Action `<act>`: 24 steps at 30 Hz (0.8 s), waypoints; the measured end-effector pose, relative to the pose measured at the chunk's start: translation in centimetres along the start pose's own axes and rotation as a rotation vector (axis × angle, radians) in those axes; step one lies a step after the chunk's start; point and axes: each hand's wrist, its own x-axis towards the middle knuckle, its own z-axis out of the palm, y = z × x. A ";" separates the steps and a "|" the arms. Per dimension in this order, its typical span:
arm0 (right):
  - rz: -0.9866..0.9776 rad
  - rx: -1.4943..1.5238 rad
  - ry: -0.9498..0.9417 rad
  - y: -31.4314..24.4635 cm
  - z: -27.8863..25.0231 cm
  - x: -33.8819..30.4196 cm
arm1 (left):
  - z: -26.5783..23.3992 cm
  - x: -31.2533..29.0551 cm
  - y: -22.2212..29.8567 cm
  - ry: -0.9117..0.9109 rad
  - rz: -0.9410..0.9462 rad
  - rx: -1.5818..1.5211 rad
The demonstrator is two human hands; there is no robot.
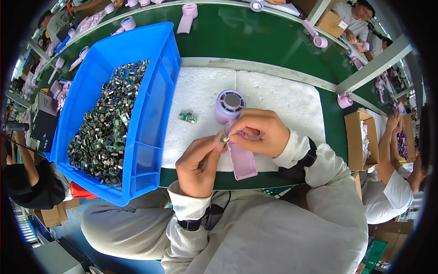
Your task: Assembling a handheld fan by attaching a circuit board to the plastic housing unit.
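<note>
Between the fingertips of both hands is a small green circuit board [224,139]. My left hand [199,163] pinches it from the left, and my right hand [262,131] meets it from the right with thumb and index finger closed. Under my hands lies a purple handheld fan [243,163], its open handle shell pointing toward me and its round head [231,101] farther off. The fan's neck is partly hidden by my right hand. Another green circuit board [187,118] rests on the white foam sheet [283,102], left of the fan head.
A blue bin [143,132] heaped with small circuit boards [107,132] stands to the left. Beyond a pale rail runs a green conveyor [255,36] carrying purple fan parts [187,19]. At right is a cardboard box [360,139]. Other people work along both sides.
</note>
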 end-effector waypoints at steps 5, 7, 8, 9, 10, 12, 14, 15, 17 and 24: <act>-0.050 0.005 -0.037 0.5 -0.4 -0.3 | -1.0 -0.2 0.3 -0.111 -0.151 -0.321; -0.019 0.049 -0.099 0.5 -0.3 -0.3 | -1.3 -0.2 0.5 -0.134 -0.162 -0.367; -0.031 0.013 -0.106 0.5 -0.2 -0.4 | -1.4 -0.2 0.6 -0.138 -0.188 -0.380; -0.032 0.044 -0.105 0.5 0.0 -0.4 | -1.5 -0.2 0.7 -0.140 -0.215 -0.393; -0.029 0.080 -0.104 0.5 0.1 -0.5 | -1.6 -0.2 0.7 -0.144 -0.248 -0.405; -0.027 0.040 -0.123 0.3 -0.2 -0.6 | -1.4 -0.2 0.6 -0.131 -0.225 -0.443; -0.002 0.024 -0.136 0.1 -0.4 -0.5 | -1.3 -0.1 0.5 -0.121 -0.234 -0.474; -0.002 0.009 -0.148 0.1 -0.5 -0.3 | -1.3 0.1 0.4 -0.114 -0.226 -0.489; 0.004 -0.007 -0.147 0.0 -0.4 -0.2 | -1.7 0.2 0.2 -0.145 -0.243 -0.451; -0.028 -0.039 -0.151 0.3 -0.7 0.0 | -1.7 0.4 -0.1 -0.181 -0.220 -0.406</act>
